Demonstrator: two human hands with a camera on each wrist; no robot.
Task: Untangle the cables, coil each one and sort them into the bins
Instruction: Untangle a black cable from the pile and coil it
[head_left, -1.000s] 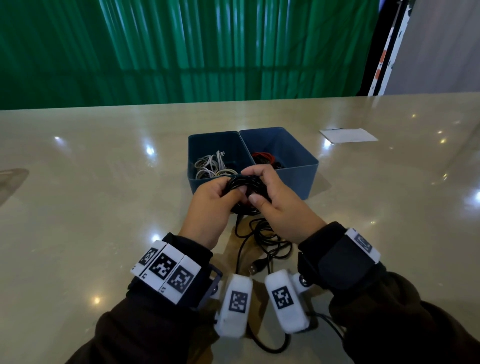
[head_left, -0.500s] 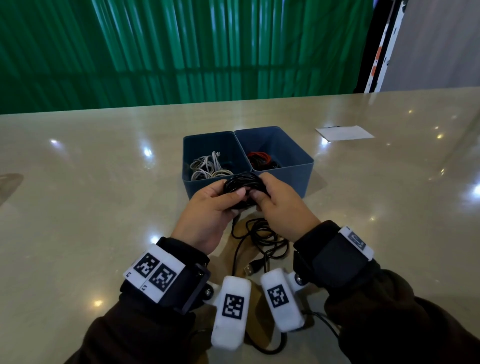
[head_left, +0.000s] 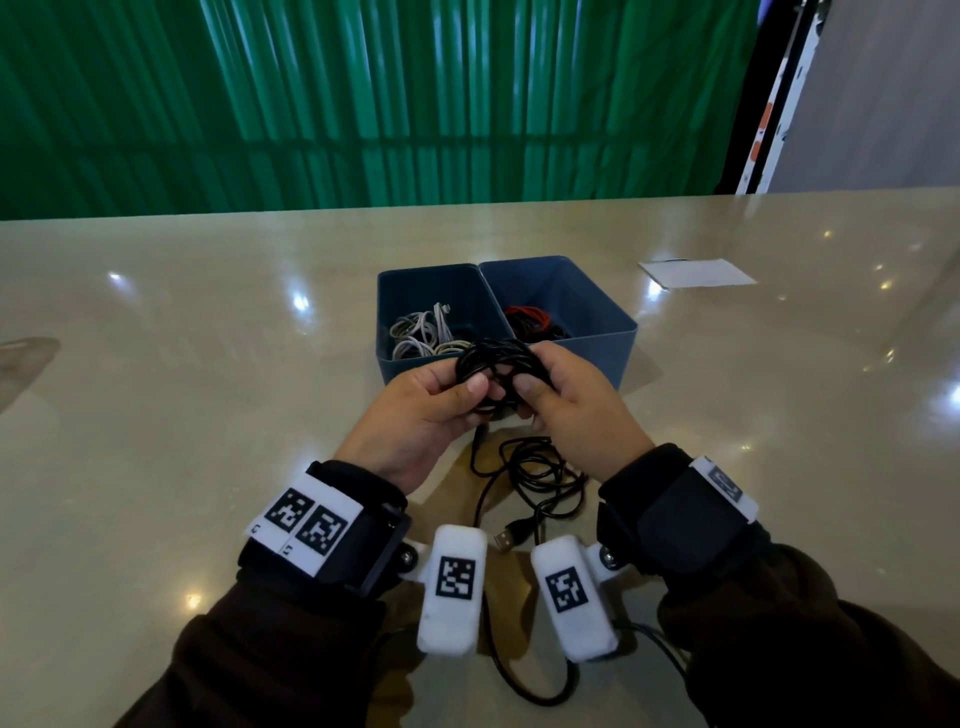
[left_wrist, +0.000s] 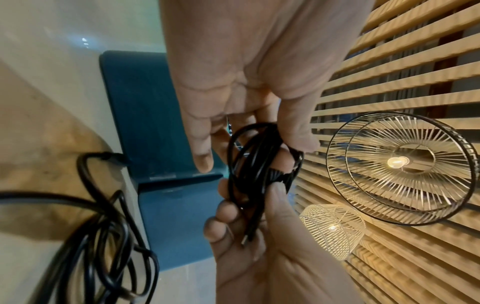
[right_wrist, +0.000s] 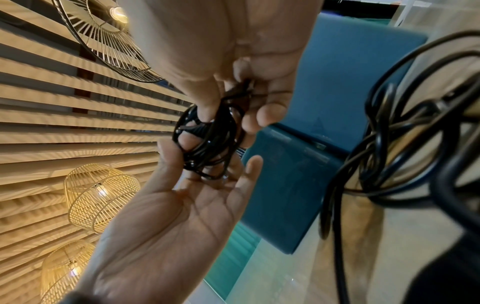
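Head view shows our left hand (head_left: 423, 415) and right hand (head_left: 576, 410) meeting just in front of the two blue bins, both pinching one small black coil (head_left: 498, 371) between thumbs and fingertips. We judge we hold it from both sides so the loops cannot spring apart while the last turn is tucked; in the left wrist view its plug end (left_wrist: 246, 239) lies against our right fingers. The coil hangs just above the near rim where the left bin (head_left: 387, 364) and right bin (head_left: 623, 345) touch, handy for dropping. Pale cables (head_left: 421, 335) lie in the left bin, red and black cables (head_left: 530, 322) in the right. Nearer us on the tabletop (head_left: 182, 415), a loose black cable (head_left: 540, 467) sprawls uncoiled, its USB plug (head_left: 509, 538) towards the near edge. White paper (head_left: 696, 272) lies towards the far right corner.
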